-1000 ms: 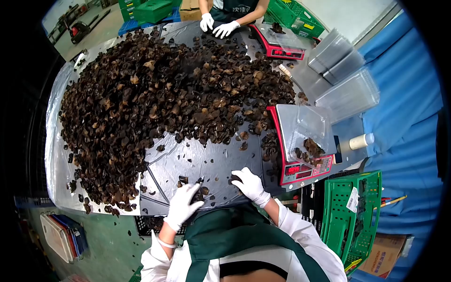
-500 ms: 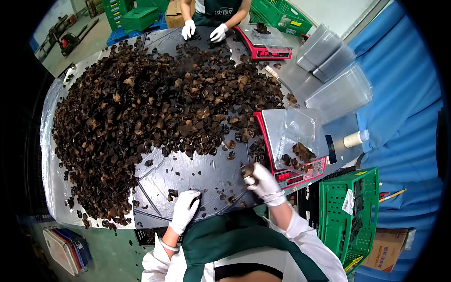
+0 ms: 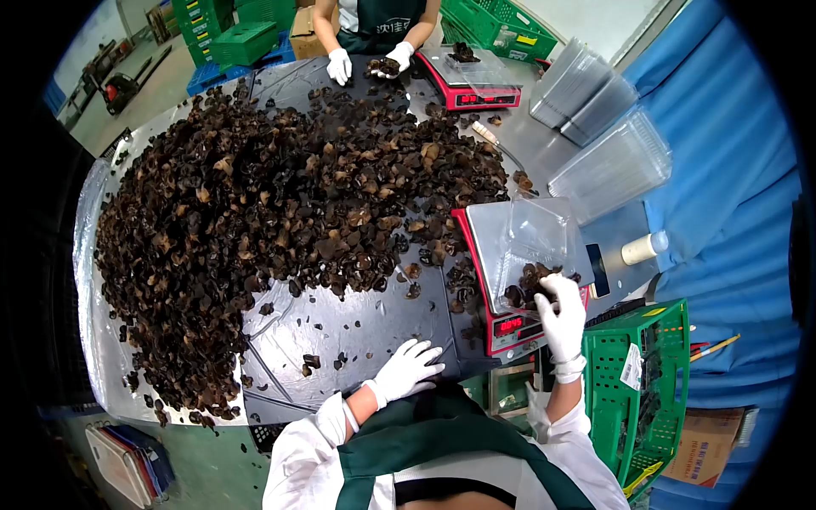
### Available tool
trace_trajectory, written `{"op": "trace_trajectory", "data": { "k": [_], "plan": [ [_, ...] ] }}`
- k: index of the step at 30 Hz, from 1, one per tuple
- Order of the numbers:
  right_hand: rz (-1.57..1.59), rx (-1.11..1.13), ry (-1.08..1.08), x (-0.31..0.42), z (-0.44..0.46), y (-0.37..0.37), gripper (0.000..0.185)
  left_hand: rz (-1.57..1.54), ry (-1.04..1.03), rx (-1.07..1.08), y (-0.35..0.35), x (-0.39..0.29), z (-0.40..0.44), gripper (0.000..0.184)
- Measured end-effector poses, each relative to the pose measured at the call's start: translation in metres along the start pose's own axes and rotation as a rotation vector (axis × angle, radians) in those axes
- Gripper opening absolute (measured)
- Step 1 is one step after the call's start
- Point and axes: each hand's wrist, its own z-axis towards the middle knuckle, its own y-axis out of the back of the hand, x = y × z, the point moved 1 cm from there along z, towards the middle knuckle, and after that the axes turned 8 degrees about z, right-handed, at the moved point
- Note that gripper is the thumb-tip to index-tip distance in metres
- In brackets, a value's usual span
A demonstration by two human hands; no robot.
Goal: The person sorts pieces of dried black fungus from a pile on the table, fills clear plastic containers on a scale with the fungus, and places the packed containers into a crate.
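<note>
My right hand (image 3: 563, 320), in a white glove, is over a clear plastic tray (image 3: 541, 229) on the nearer red scale (image 3: 501, 333). Its thumb and fingers are bent around dark wood ear mushrooms (image 3: 529, 279) at the tray's near end; the fingertips partly hide the pieces. The scale's red display seems to read 0.045. My left hand (image 3: 408, 371), also gloved, rests palm down near the table's front edge, fingers spread, holding nothing. Beyond it, a few loose mushroom pieces lie on the dark sheet (image 3: 374, 319). A large heap of wood ear mushrooms (image 3: 255, 187) covers the table's left and middle.
Across the table, another person's gloved hands (image 3: 398, 58) handle mushrooms beside a second red scale (image 3: 480, 98). Stacked clear trays (image 3: 612, 157) stand at right, near a white-handled tool (image 3: 485, 133), a phone (image 3: 597, 270) and a white roll (image 3: 643, 248). A green crate (image 3: 633, 399) sits below right.
My right hand has moved right with mushrooms, from the table edge to the tray. My left hand has slid right and spread its fingers. The other person's right-side hand has lifted a clump.
</note>
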Motion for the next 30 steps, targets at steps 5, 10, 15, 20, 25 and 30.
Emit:
{"op": "trace_trajectory", "data": {
  "k": [5,10,15,20,25,30],
  "plan": [
    [0.195,0.377,0.153,0.04,-0.024,-0.064,0.024,0.044,-0.007,-0.02,0.013,0.001,-0.029,0.021],
    [0.239,0.483,0.275,0.044,-0.015,-0.12,0.028,0.051,0.381,-0.116,0.048,-0.001,-0.133,0.014],
    [0.26,0.555,0.141,0.048,0.035,-0.201,0.068,0.187,0.784,-0.027,0.088,-0.036,-0.242,0.012],
    [0.04,0.655,0.19,0.072,0.085,-0.285,0.09,0.167,1.068,-0.554,0.105,-0.026,-0.209,0.016],
    [-0.039,0.75,0.412,0.088,0.06,-0.294,0.073,0.093,1.004,-0.69,0.094,0.006,-0.155,0.018],
    [0.001,0.769,0.645,0.08,0.006,-0.259,0.053,0.006,0.931,-0.649,0.085,0.025,-0.128,0.02]
  ]
}}
